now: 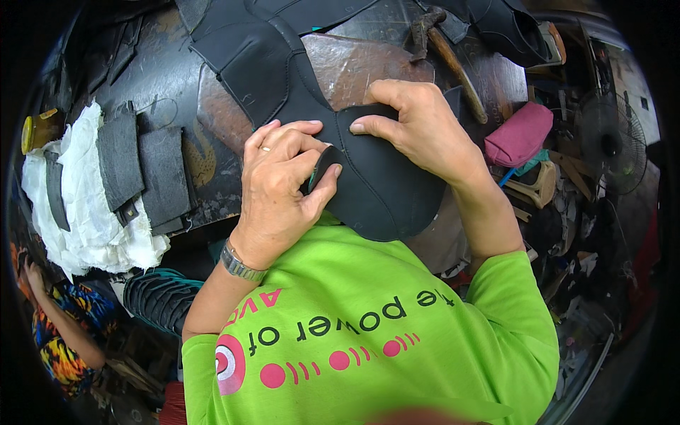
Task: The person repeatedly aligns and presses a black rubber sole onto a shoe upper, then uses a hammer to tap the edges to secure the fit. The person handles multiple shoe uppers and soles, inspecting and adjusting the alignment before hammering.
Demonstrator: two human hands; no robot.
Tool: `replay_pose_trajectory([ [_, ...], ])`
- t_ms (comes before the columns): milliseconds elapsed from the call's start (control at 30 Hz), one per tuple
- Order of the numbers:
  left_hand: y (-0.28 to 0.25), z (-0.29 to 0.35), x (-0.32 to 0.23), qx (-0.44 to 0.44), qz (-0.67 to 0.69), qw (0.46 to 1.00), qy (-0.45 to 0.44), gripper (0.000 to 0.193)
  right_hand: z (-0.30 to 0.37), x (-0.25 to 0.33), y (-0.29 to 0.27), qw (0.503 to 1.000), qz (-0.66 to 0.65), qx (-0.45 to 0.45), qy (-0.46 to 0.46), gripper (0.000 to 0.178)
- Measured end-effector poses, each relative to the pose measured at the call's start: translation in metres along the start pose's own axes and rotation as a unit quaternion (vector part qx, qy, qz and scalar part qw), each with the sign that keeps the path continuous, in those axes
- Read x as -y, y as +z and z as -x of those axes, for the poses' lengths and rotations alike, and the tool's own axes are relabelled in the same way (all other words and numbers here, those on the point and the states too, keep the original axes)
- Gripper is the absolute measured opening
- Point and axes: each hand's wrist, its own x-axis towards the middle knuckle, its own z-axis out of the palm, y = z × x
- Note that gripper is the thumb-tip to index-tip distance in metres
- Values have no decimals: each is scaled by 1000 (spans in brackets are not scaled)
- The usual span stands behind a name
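Note:
A stitched black leather piece (386, 180), looking like a shoe upper, lies over the near edge of the table and against my green shirt. My left hand (280, 173), with a ring and a wristwatch, pinches its turned-up left edge between thumb and fingers. Thumb on top, my right hand (425, 127) grips the same piece along its far edge; the fingertips are partly hidden. A seam runs down the middle of the leather. More joined black panels (248, 67) stretch away from my hands across a worn brown board (347, 67).
A hammer (457, 64) lies at the far right beside a black shoe upper (503, 32). A pink pouch (520, 134) sits at the right edge. To the left are white crumpled sheeting (81, 205), grey strips (163, 170) and a jar (42, 131). Another person's arm (67, 319) shows lower left.

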Motion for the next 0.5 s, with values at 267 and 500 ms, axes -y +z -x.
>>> replay_pose_trajectory([
  [267, -3, -1, -1, 13, 4, 1000, -2, 12, -4, -1, -1, 999, -27, 8, 39, 28],
  [500, -4, -2, 0, 18, 3, 1000, 14, 13, -4, 1, 2, 998, -22, 0, 58, 27],
])
